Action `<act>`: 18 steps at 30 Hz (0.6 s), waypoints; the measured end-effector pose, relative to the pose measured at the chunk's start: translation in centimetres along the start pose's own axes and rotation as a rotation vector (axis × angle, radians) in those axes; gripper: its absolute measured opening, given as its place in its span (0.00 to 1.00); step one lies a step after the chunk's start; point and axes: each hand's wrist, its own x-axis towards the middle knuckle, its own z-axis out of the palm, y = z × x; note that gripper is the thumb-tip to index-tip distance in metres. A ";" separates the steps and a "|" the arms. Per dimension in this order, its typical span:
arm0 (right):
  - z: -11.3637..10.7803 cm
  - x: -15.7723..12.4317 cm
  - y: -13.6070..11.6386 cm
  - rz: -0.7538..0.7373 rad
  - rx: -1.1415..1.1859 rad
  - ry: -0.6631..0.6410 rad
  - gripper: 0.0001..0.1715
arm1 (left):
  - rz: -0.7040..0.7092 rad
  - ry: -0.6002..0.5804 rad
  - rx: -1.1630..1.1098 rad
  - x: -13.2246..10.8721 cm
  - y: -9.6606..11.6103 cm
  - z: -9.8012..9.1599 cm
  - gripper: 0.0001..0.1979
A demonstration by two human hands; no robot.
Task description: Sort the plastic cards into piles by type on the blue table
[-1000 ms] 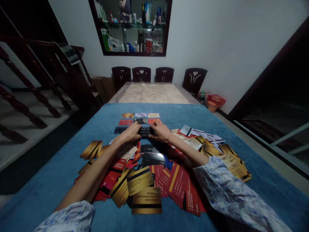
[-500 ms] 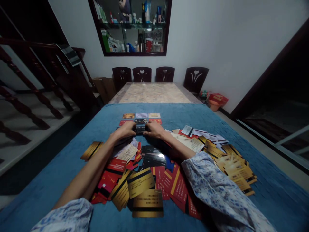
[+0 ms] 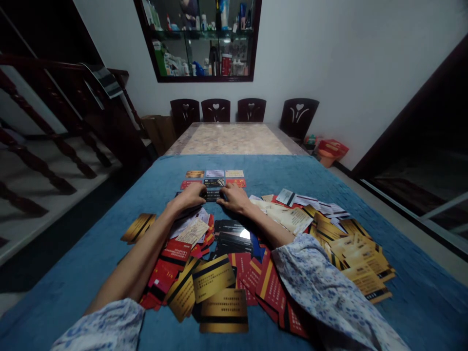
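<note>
A black card [image 3: 212, 196] lies flat on the blue cloth, between my two hands. My left hand [image 3: 190, 197] has curled fingers at the card's left edge, and my right hand [image 3: 234, 197] pinches at its right edge. Just beyond it sits a row with another black card [image 3: 214, 183] in the middle, a red card [image 3: 190, 184] to the left and a second red card [image 3: 236, 183] to the right. Farther off are a gold card [image 3: 195, 173], a pale lilac card [image 3: 215, 173] and a cream card [image 3: 234, 173]. Part of the near black card is hidden by my fingers.
Loose piles of gold cards [image 3: 214, 278], red cards [image 3: 270, 287] and black cards [image 3: 232, 241] spread between my forearms. More gold cards [image 3: 365, 253] are heaped at the right, and a few [image 3: 139, 227] lie left. The blue cloth [image 3: 146, 185] covers the table's near part.
The view has tilted and shifted slightly. Both hands stay at the sides of the near black card, and the cards keep their places.
</note>
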 end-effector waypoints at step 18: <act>0.5 -0.2 0.5 -0.004 0.048 0.026 0.23 | -0.016 0.026 0.053 -0.4 0.4 0.0 0.18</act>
